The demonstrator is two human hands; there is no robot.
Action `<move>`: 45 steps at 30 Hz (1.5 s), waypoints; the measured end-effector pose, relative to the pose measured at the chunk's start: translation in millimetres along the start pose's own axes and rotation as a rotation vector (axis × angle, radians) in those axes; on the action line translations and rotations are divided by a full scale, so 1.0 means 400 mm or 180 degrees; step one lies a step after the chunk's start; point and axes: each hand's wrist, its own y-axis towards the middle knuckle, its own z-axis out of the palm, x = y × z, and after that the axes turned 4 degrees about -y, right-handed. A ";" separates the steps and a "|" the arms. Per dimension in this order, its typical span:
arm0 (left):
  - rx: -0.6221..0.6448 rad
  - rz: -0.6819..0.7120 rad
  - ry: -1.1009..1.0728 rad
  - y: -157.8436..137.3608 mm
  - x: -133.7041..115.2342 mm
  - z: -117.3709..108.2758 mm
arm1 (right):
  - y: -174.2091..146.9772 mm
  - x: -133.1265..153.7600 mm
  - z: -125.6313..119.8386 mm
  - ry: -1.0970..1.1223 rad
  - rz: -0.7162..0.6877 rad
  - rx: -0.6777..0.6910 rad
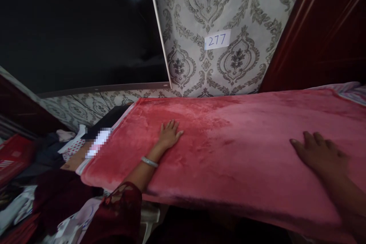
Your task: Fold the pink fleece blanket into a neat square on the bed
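Note:
A pink plush blanket (217, 148) lies spread over a long, low surface in front of me and hangs over its near edge. My left hand (169, 135) rests flat on the redder left part of the blanket, fingers spread, with a silver bangle on the wrist. On the paler right part lies my right hand (321, 154), palm down with its fingers apart. Neither hand grips the cloth. What supports the blanket is mostly hidden beneath it.
A large dark television (85, 30) is on the patterned wall, beside a paper label (217, 40) reading 277. A dark red wooden panel (323, 30) stands at the right. Piled clothes (57, 198) fill the lower left, near a red box (14, 158). Striped cloth (353, 93) lies at the far right.

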 end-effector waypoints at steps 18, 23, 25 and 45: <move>0.1261 0.3835 -0.1110 -0.199 -0.481 0.076 | 0.004 -0.005 0.006 -0.0076 -0.0035 0.0021; 0.3741 0.4522 -0.2678 -0.250 -0.515 0.076 | -0.003 0.006 -0.015 -0.0123 -0.0024 0.0139; 0.3538 0.3937 -0.3318 -0.243 -0.485 0.050 | -0.004 0.008 -0.017 -0.0132 -0.0005 0.0159; 0.0411 0.1386 -0.0440 0.001 -0.342 0.063 | 0.000 0.012 -0.023 -0.0216 0.0028 0.0258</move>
